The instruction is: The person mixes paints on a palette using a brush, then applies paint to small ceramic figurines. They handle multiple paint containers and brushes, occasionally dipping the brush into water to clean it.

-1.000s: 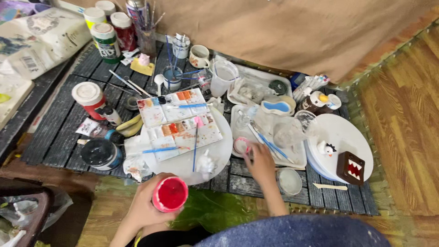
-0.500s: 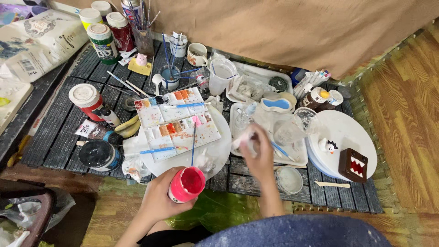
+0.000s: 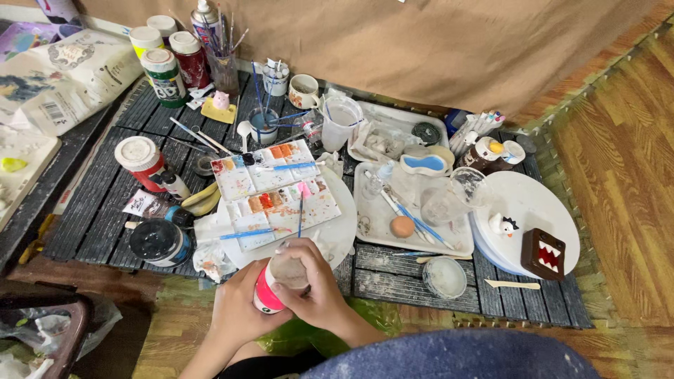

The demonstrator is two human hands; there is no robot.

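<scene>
The pink jar [image 3: 270, 291] lies tilted at the near edge of the low table [image 3: 91, 203], its long axis running from 7 o'clock at its base up toward 1 o'clock at its pale lid [image 3: 289, 270]. It sits just below the white palette [image 3: 277, 200], at about 6 o'clock from it.

Half a second ago the left hand alone held the jar more upright with its round top facing the camera, while the right hand was out at 1 o'clock over the tray [image 3: 411, 210]. Now the right hand has come back onto the jar, and the jar has tipped over toward the palette.

The left hand [image 3: 235, 309] comes in from 7 o'clock and cups the jar's lower body, fingers curled tight around it. The right hand [image 3: 316, 291] comes in from 5 o'clock, wrist bent, fingers together and clamped over the lid, the thumb pressed against its side.
</scene>
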